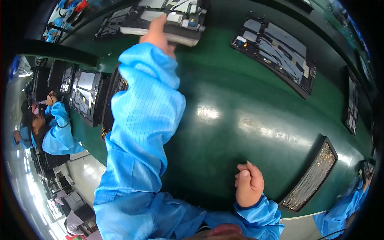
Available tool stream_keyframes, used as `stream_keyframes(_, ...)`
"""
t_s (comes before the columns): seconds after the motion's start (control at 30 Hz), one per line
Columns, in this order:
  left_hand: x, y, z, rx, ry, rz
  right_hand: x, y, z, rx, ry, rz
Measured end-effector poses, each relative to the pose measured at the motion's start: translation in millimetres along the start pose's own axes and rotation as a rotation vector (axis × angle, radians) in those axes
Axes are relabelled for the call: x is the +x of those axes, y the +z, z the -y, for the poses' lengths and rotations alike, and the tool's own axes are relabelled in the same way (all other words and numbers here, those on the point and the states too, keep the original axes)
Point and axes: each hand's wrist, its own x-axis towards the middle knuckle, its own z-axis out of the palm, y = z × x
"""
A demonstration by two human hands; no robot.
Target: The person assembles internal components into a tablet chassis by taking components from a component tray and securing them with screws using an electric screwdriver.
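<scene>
My left arm is stretched far forward, and my left hand [155,37] grips the near edge of a flat opened electronic device [170,25] at the top of the view. One finger lies over the top of the device; the others are partly hidden at its edge. The device is black with grey panels, cables and a pale lower edge. Low in front of my body, my right hand [249,186] hovers over the green table [208,140] with its fingers curled in, and no object shows in it. A shallow black tray of thin metallic pieces [312,176] lies to its right.
Another opened device [276,54] lies at the far right, and one more [353,100] near the right rim. More devices [86,94] and a second tray [116,96] sit left of my arm. Co-workers in blue sleeves [60,130] are at the left and lower right.
</scene>
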Motion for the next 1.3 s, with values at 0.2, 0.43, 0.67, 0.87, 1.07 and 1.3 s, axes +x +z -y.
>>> stream_keyframes(0.2,-82.6,19.8,-40.1,1.183,0.823,-0.042,2.0,-8.8,0.3,-0.078,-0.035,0.069)
stream_keyframes(0.43,-98.1,11.7,-42.2,1.295,0.721,-0.013,1.7,-17.3,9.9,-0.145,-0.187,0.103)
stream_keyframes(0.67,-144.3,-42.1,-89.7,-0.159,-0.036,0.395,-1.8,-32.0,8.5,-0.224,-0.216,0.113)
stream_keyframes(0.87,-221.6,-125.3,-45.3,-0.034,-0.482,0.635,-45.3,-14.3,6.1,-0.381,-0.312,0.914)
stream_keyframes(1.07,-219.3,-128.6,-0.1,1.368,0.935,0.46,-67.8,3.2,-5.2,-0.4,-0.14,1.094)
stream_keyframes(1.3,-124.8,-191.8,-3.7,1.599,0.733,-0.12,-71.9,5.8,3.7,-0.447,0.047,0.948)
